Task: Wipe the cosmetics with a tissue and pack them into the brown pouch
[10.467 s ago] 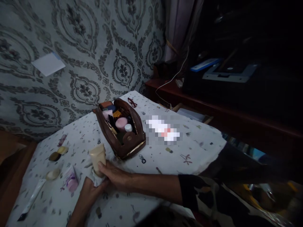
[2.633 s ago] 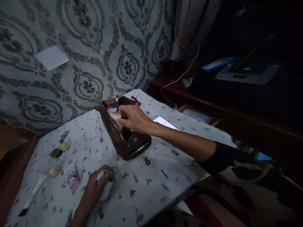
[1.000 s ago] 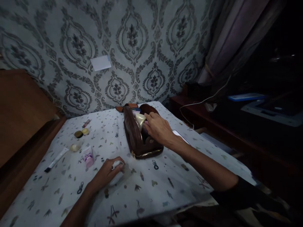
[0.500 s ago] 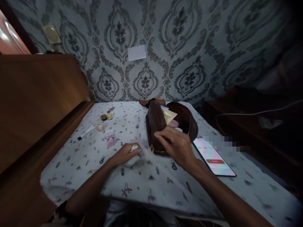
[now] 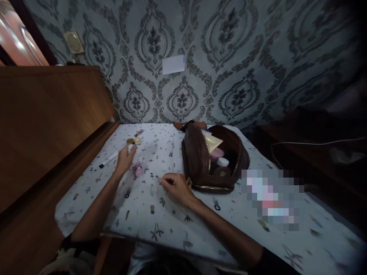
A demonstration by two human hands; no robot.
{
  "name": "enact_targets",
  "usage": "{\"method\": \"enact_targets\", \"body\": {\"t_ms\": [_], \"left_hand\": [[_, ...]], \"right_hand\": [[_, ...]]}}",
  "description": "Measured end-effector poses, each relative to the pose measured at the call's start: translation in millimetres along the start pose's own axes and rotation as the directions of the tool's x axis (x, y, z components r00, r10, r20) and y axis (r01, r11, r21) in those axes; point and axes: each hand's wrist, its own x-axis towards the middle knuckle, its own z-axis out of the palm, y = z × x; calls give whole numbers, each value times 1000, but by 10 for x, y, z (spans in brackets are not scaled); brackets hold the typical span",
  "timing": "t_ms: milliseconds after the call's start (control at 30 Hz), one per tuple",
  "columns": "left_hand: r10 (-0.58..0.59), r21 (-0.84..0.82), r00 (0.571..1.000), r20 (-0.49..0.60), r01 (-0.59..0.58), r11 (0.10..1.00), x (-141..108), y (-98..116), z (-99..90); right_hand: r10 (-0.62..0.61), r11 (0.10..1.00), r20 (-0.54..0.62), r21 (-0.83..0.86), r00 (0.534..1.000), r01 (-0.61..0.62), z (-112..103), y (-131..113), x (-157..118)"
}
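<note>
My left hand (image 5: 125, 159) reaches over the small items on the left of the cloth. A bit of a white object (image 5: 130, 147) shows between its thumb and fingers; the rest is hidden. Near it are a dark-lidded pot (image 5: 130, 141), a cream-coloured jar (image 5: 137, 141), a white tube with a black cap (image 5: 109, 159) and a pink-capped bottle (image 5: 139, 170). My right hand (image 5: 178, 188) is in front of the brown bag, its fingers curled to a pinch; what they hold, if anything, is too small to name. The open brown bag (image 5: 197, 168) contains a yellowish tube (image 5: 214, 143) and a white-lidded jar (image 5: 223, 162).
A patterned white cloth (image 5: 172, 225) covers the table. A small pinkish tube (image 5: 139, 132) lies toward the back. To the right of the bag is a pixelated patch (image 5: 271, 200). A wooden panel (image 5: 51, 110) rises at the left, and a papered wall (image 5: 183, 34) stands behind.
My left hand has moved away and left to the small items, apparently with the white object. My right hand has come off the bag, leftward. The view has shifted slightly.
</note>
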Motion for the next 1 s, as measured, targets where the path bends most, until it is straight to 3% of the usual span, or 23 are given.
{"method": "enact_targets", "body": {"t_ms": [100, 267, 400, 567, 700, 767, 900, 1000], "left_hand": [[-59, 121, 993, -102, 71, 990, 173, -295, -28], [-60, 243, 998, -24, 64, 968, 196, -602, 139], [-23, 278, 1000, 7, 20, 960, 165, -654, 227], [1, 246, 999, -53, 12, 969, 152, -586, 171], [56, 117, 993, -101, -44, 992, 105, -293, 108], [134, -72, 985, -109, -142, 987, 30, -13, 113], [343, -195, 938, 40, -330, 924, -243, 623, 244], [466, -231, 877, 120, -431, 872, -461, 903, 416]], "right_hand": [[77, 985, -11, 153, 997, -75, 116, 109, 37], [79, 982, -28, 175, 996, -73, 184, 250, 3], [43, 989, -32, 145, 999, -38, 208, 276, -15], [55, 986, -60, 158, 997, -45, 221, 272, -20], [107, 952, -67, 293, 992, -83, 192, 237, -32], [164, 883, -35, 450, 986, -131, 175, 224, -20], [215, 632, 20, 760, 976, -154, 147, 239, 42], [244, 438, 58, 884, 968, -163, 134, 272, 79]]}}
